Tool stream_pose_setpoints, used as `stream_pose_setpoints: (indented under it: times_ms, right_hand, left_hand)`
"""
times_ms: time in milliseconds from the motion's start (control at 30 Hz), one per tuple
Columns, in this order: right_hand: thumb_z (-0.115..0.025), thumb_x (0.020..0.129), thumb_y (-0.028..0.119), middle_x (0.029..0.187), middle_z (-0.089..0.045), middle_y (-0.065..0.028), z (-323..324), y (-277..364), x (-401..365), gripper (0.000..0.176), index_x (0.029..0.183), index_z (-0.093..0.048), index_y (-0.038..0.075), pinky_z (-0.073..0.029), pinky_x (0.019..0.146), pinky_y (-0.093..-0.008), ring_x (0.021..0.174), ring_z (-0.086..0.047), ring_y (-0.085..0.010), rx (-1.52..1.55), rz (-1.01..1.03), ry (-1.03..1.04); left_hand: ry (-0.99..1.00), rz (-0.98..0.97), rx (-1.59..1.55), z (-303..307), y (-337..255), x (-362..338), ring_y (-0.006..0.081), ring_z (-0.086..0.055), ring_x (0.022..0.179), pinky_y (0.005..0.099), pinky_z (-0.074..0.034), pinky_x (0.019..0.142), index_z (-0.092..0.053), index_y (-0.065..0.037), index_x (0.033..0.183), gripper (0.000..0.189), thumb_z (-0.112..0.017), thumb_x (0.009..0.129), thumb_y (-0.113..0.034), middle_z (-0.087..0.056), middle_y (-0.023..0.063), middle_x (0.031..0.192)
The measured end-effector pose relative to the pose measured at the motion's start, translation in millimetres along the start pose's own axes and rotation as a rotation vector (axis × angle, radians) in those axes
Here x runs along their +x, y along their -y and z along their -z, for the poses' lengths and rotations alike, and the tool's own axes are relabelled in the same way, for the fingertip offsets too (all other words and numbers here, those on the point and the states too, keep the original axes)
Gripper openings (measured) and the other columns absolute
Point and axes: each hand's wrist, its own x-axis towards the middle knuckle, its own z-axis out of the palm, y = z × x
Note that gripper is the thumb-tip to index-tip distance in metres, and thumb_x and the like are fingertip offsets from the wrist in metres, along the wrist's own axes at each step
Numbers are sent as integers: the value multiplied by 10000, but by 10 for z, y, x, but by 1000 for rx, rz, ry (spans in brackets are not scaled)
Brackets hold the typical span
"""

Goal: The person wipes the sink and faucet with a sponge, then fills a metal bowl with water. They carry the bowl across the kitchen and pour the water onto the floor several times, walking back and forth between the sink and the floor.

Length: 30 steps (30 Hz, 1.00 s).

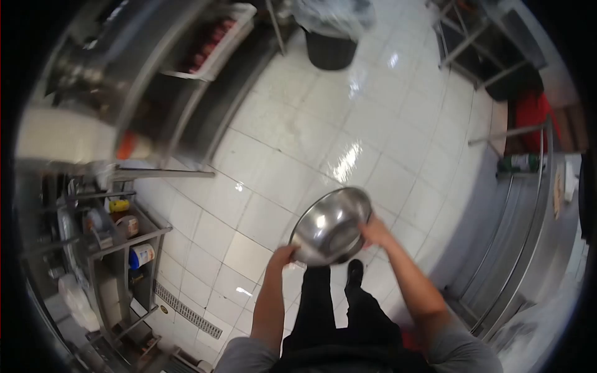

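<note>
A shiny metal mixing bowl [323, 217] is held out in front of my body, above the tiled floor, tilted so that its inside shows. Nothing can be seen inside it except reflections. My left hand [285, 256] grips the rim at the lower left, with part of the fingers hidden by the bowl. On the opposite side, my right hand [374, 232] closes on the rim, its thumb side toward the inside and the other fingers partly out of sight.
Steel shelving with jars [142, 255] stands at the left. Farther up are a white crate [217, 56] with reddish contents and a black bin [329, 51] lined with plastic. A metal counter [528, 230] runs along the right. A drain grate [186, 309] lies in the floor.
</note>
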Motion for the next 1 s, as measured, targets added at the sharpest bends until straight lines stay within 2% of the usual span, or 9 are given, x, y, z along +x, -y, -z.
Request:
stream_pose_setpoints:
  times_ms: [167, 300, 367, 433, 500, 600, 700, 767, 1000]
  right_hand:
    - [-572, 911, 314, 1161, -584, -204, -987, 295, -1435, 757, 1493, -137, 100, -532, 762, -340, 872, -649, -260, -135, 522, 488]
    - [-518, 962, 369, 1311, -524, -112, -1152, 78, -1548, 549, 1443, -353, 162, -518, 846, -342, 1119, -550, -204, -197, 391, 932]
    - [-563, 931, 311, 1266, -558, -108, -872, -417, -968, 517, 1384, -422, 105, -534, 848, -357, 1150, -546, -200, -398, 436, 819]
    - [-623, 786, 216, 1265, -562, -122, -209, -1156, -250, 403, 1182, -621, 143, -487, 901, -415, 1124, -556, -324, -1369, 1104, 330]
    - [-512, 858, 176, 1144, -630, -125, 476, -1600, -242, 310, 1131, -657, 149, -492, 884, -420, 1059, -597, -281, -1065, 145, 16]
    - [-534, 836, 211, 974, -681, -155, 1566, -2245, 443, 214, 884, -707, 94, -536, 783, -385, 936, -665, -244, -2102, 189, 539]
    - [-483, 922, 168, 958, -679, -157, 961, -1482, -915, 226, 1017, -661, 64, -551, 780, -383, 961, -670, -190, -990, -292, 76]
    - [-559, 903, 216, 810, -671, -148, 634, -1535, -964, 217, 974, -669, 43, -545, 509, -369, 686, -666, -285, -936, -264, 174]
    - [-550, 905, 259, 1021, -644, -167, -2210, -962, -1052, 281, 1067, -618, 40, -581, 669, -439, 920, -655, -298, -960, -25, 603]
  left_hand:
    - [-180, -263, -295, 419, 1137, -2738, 181, -580, 653, 314, -438, 497, -579, -24, 959, 156, -584, 856, -142, -599, 61, 797]
    - [-388, -213, -798, 957, 2917, -3853, 173, -568, 642, 287, -394, 461, -566, -52, 980, 154, -555, 845, -125, -600, 47, 808]
    - [-567, -251, -1024, 831, 3644, -4248, 144, -530, 602, 266, -378, 457, -570, -86, 948, 129, -558, 821, -104, -559, 11, 757]
    - [-653, -325, -1226, 689, 4562, -4315, 130, -486, 575, 265, -365, 452, -558, -111, 911, 112, -573, 800, -111, -504, -17, 706]
    - [-828, -383, -1335, 259, 5093, -4410, 127, -466, 580, 286, -382, 459, -548, -118, 851, 78, -589, 784, -120, -474, -30, 686]
    - [-866, -394, -1492, -359, 5646, -4430, 124, -470, 578, 280, -391, 470, -546, -104, 841, 63, -583, 791, -107, -476, -21, 679]
    - [-907, -378, -1656, -854, 6284, -4321, 121, -475, 574, 270, -404, 486, -543, -84, 827, 40, -574, 801, -87, -478, -7, 669]
    - [-930, -369, -1735, -1020, 6601, -4313, 118, -478, 572, 263, -413, 497, -541, -70, 817, 29, -568, 808, -74, -479, 2, 662]
    - [-1197, -467, -1459, -931, 7281, -4428, 109, -490, 564, 241, -443, 535, -534, -23, 784, 50, -547, 832, -28, -484, 33, 639]
